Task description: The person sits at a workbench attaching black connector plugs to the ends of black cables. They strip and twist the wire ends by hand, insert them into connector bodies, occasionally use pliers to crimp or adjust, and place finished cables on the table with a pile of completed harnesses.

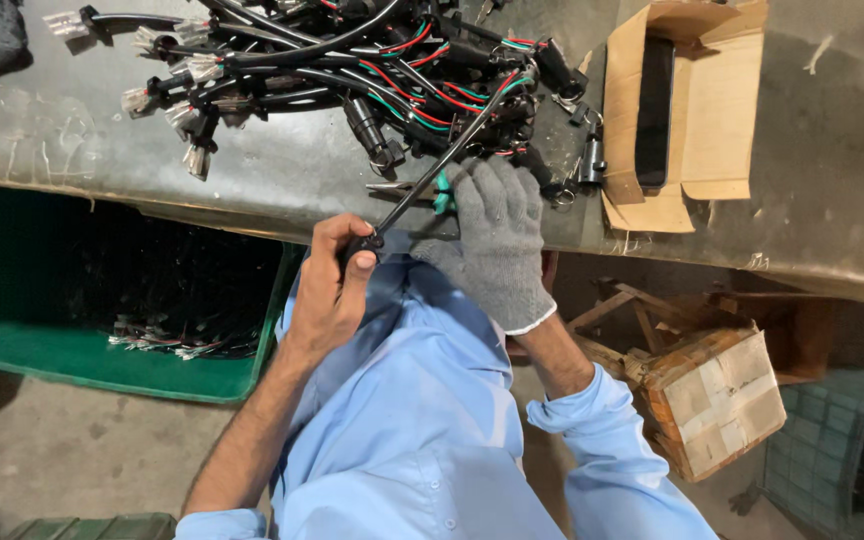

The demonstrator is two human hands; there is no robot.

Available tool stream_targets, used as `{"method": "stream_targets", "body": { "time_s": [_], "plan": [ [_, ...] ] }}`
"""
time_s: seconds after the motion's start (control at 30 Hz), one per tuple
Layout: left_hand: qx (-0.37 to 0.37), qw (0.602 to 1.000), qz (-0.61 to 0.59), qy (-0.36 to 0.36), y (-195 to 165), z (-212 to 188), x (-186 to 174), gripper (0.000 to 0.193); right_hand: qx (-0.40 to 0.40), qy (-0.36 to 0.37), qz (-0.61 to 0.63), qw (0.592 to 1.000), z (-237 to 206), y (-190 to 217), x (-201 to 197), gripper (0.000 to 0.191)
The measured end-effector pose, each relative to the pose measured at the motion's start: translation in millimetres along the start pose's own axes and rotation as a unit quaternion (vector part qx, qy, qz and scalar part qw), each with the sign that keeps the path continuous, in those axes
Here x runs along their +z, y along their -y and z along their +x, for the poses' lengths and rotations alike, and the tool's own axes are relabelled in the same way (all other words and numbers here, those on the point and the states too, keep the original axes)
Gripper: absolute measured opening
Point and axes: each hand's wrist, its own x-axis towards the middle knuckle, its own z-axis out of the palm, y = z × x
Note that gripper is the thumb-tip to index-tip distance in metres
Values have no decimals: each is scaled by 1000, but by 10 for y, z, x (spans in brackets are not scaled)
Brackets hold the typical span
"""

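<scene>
My bare left hand (327,290) pinches the black end connector of a sleeved black cable (442,160) just off the table's front edge. The cable runs up and to the right into a tangled pile of black wire harnesses (352,70) with red and green leads and clear plugs. My right hand (497,240), in a grey knit glove, is closed on a small tool with green handles (442,195) beside the cable. The tool's metal tip pokes out to the left. Both hands are above my lap, and my shirt is light blue.
The worn grey table (282,175) also carries an open cardboard box (687,110) with a black part inside. Below on the left stands a green crate (82,365) holding more harnesses. A taped wooden box (717,400) and a grey-green crate (842,450) sit at lower right.
</scene>
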Motion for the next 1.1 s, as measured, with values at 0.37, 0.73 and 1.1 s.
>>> {"method": "stream_targets", "body": {
  "time_s": [0.37,0.73,1.1],
  "plan": [
    [42,997,57,-10,-106,296,-29,42,13,0,45,999,78,-215,85,64],
    [42,997,20,-56,-73,361,7,46,62,12,31,998,110,-209,122,45],
    [131,984,90,85,-127,189,-12,46,216,31,386,896,-102,54,-66,26]
  ]
}}
